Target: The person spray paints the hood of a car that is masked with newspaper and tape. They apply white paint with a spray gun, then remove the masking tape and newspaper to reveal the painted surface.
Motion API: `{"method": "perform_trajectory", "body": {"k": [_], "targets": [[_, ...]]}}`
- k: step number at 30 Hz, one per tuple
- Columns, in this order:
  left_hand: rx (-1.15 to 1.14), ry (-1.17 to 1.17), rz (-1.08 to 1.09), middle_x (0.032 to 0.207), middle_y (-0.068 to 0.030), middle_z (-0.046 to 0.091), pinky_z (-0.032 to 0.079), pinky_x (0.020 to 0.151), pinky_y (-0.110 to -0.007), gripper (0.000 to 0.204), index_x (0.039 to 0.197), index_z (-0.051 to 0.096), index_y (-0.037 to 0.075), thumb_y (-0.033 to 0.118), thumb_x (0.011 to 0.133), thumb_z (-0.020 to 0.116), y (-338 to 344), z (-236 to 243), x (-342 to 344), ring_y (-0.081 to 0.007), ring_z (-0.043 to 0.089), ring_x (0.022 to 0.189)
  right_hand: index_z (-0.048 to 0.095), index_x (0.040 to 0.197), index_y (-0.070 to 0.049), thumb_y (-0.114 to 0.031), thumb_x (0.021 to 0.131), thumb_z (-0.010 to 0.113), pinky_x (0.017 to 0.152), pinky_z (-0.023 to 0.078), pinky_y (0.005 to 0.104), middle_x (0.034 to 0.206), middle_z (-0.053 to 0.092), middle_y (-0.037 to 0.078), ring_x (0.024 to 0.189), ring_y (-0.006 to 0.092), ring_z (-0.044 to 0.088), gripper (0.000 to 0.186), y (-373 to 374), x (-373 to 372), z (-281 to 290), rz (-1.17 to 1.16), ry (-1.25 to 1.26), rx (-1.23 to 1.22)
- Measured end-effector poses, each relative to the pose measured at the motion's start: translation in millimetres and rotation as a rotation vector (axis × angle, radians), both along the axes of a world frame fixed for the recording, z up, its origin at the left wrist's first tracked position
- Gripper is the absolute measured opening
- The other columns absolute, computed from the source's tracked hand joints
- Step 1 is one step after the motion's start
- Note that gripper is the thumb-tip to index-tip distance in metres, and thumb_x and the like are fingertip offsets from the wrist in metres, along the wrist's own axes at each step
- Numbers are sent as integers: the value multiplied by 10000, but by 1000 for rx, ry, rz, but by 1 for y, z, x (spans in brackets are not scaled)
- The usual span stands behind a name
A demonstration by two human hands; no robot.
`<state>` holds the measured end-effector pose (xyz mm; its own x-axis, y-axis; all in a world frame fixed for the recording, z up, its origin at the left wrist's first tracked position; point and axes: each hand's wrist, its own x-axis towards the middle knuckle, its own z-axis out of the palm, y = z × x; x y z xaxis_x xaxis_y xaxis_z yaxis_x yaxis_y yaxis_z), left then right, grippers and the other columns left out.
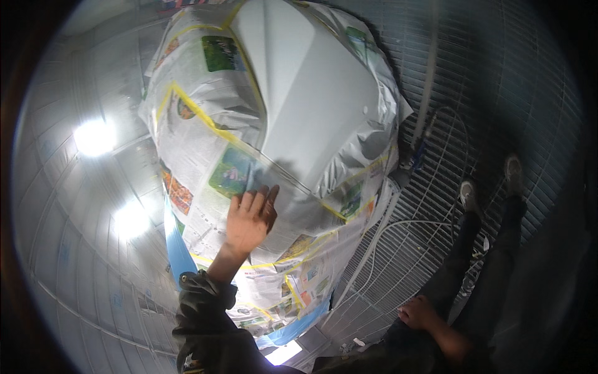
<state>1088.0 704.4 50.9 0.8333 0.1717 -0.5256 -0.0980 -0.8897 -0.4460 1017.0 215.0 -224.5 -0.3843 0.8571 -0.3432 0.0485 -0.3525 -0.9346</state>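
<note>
A grey painted body panel (311,93) stands in front of me, framed by newspaper masking (205,206) and strips of yellow masking tape (202,112). Over the paper, beside a narrow seam at the panel's lower edge, is my left hand (249,219). Its fingers are extended and it holds nothing; whether the fingertips touch the surface I cannot tell. My right hand (420,313) hangs low by my thigh with its fingers curled in, and no object shows in it.
Metal grating (411,255) forms the floor, where a pale hose (380,230) lies in loops by the covered body. My shoes (468,194) stand on the grating at the right. Two bright lamps (94,138) shine on the left. Blue sheeting (177,240) edges the paper.
</note>
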Motion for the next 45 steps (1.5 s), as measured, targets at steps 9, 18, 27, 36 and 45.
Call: {"method": "perform_trajectory", "body": {"k": [9, 18, 27, 36, 45], "targets": [[161, 37, -36, 1495, -65, 466, 367, 1069, -464, 481, 1353, 581, 85, 219, 892, 548, 48, 24, 36, -265, 444, 1343, 760, 991, -142, -335, 898, 575, 989, 390, 477, 969, 735, 48, 1016, 234, 648, 283, 0, 9, 1, -82, -41, 74], [203, 87, -72, 1538, -46, 425, 367, 1061, -444, 540, 1415, 522, 64, 225, 900, 536, 56, 25, 36, -229, 429, 1359, 761, 947, -156, -357, 921, 553, 958, 404, 482, 892, 720, 77, 941, 270, 655, 290, 1, 19, 2, -166, -8, 102], [110, 10, 18, 1548, -74, 413, 299, 1174, -446, 632, 1441, 481, 72, 240, 843, 596, 73, 44, 61, -230, 379, 1435, 759, 1009, -156, -389, 905, 552, 971, 431, 494, 1020, 741, 59, 1011, 265, 665, 329, -1, 29, -4, -108, -14, 82], [-140, -171, 215, 1516, -121, 444, 263, 1207, -472, 618, 1339, 551, 50, 95, 731, 648, 69, 45, 78, -276, 384, 1437, 745, 1064, -137, -376, 922, 541, 914, 476, 499, 999, 722, 115, 1026, 319, 649, 345, -3, 68, -3, 49, -58, 71], [68, -313, 493, 1591, -150, 321, 214, 1222, -460, 629, 1483, 395, 25, 305, 946, 567, 14, 66, -14, -291, 274, 1490, 703, 1103, -60, -297, 929, 570, 938, 482, 492, 1099, 693, 155, 1037, 386, 628, 322, -10, 185, 30, -14, -226, -116]]}}
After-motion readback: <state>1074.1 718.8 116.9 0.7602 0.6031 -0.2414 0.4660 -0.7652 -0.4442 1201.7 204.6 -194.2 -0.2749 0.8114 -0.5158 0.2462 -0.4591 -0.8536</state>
